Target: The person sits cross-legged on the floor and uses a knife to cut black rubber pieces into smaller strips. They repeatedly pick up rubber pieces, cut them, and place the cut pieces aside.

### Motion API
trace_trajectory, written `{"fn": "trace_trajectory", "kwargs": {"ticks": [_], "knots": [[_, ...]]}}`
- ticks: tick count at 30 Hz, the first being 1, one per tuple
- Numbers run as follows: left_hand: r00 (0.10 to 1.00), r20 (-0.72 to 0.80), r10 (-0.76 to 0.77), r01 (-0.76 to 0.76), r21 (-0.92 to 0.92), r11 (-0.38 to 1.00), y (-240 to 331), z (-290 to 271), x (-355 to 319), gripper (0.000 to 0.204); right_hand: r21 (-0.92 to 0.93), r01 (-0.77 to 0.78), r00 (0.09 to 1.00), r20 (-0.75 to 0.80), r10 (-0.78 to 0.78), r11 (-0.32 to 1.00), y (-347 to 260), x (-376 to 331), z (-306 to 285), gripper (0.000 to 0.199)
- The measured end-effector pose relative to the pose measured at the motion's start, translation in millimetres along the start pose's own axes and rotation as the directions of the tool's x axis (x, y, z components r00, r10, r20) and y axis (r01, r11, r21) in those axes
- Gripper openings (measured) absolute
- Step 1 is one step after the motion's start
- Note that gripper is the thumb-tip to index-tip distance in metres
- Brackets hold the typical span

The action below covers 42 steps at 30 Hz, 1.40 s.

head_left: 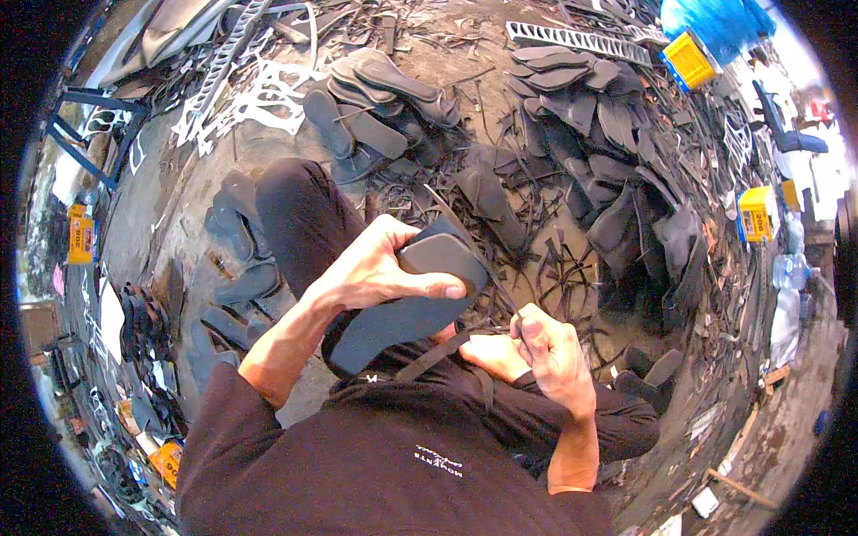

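The left hand (380,268) had its grip clenched over the far end of a dark grey sandal sole (407,308), thumb laid flat across the top face and fingers curled round the far edge. The sole's long axis ran from that end, far and right, down toward the near left, where its other end rested over the person's lap. Just right of and nearer than the sole, the right hand (545,353) was closed into a fist on what looked like a thin blade or strap end, though the view was too small to tell which. A narrow dark strap (438,353) ran from under the sole toward that fist, so the right hand was the nearer one to the sole's right-hand edge. The sole looked flat, matte and smooth, rounded at the held end. Beyond the hands, the floor (179,205) carried heaps of similar dark soles (572,98), curled offcuts, white cut-out sheets (259,98) at the far left, and yellow boxes (688,58) at the far right.
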<state>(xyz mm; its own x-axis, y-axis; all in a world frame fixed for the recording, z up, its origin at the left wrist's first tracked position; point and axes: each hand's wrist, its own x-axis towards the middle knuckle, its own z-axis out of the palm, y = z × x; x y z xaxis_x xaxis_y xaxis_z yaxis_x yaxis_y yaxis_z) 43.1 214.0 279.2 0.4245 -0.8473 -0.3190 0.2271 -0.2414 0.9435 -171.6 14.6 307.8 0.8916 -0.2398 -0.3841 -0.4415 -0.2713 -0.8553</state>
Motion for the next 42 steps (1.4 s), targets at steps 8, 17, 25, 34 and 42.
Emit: {"fn": "trace_trajectory", "kwargs": {"ticks": [8, 17, 25, 34, 42], "knots": [[0.934, 0.358, 0.021, -0.068, 0.119, 0.991, -14.3, 39.8, 3.5, 0.046, 0.236, 0.006, 0.994, 0.1, -0.03, 0.972, 42.0, 40.8, 21.3, 0.057], [0.598, -0.778, -0.193, -0.322, -0.454, 0.831, -43.0, 26.7, 12.6, 0.047, 0.427, -0.03, 0.995, -0.073, 0.067, 0.904, 51.2, 39.8, 40.1, 0.057], [0.632, -0.739, -0.233, -0.444, -0.592, 0.673, -43.2, 52.4, 15.0, 0.042, -0.045, 0.114, 0.956, -0.266, -0.122, 0.992, 45.8, 11.5, 99.7, 0.039], [0.66, -0.687, -0.303, -0.26, -0.588, 0.766, -61.6, 53.6, -24.2, 0.042, 0.059, 0.058, 0.992, -0.115, -0.051, 0.997, 3.0, 66.7, 90.8, 0.053], [0.731, -0.673, 0.113, -0.29, -0.156, 0.944, -102.7, 32.4, -32.9, 0.033, 0.731, -0.184, 0.981, 0.182, 0.073, 0.657, 20.9, 94.0, 73.2, 0.067]]}}
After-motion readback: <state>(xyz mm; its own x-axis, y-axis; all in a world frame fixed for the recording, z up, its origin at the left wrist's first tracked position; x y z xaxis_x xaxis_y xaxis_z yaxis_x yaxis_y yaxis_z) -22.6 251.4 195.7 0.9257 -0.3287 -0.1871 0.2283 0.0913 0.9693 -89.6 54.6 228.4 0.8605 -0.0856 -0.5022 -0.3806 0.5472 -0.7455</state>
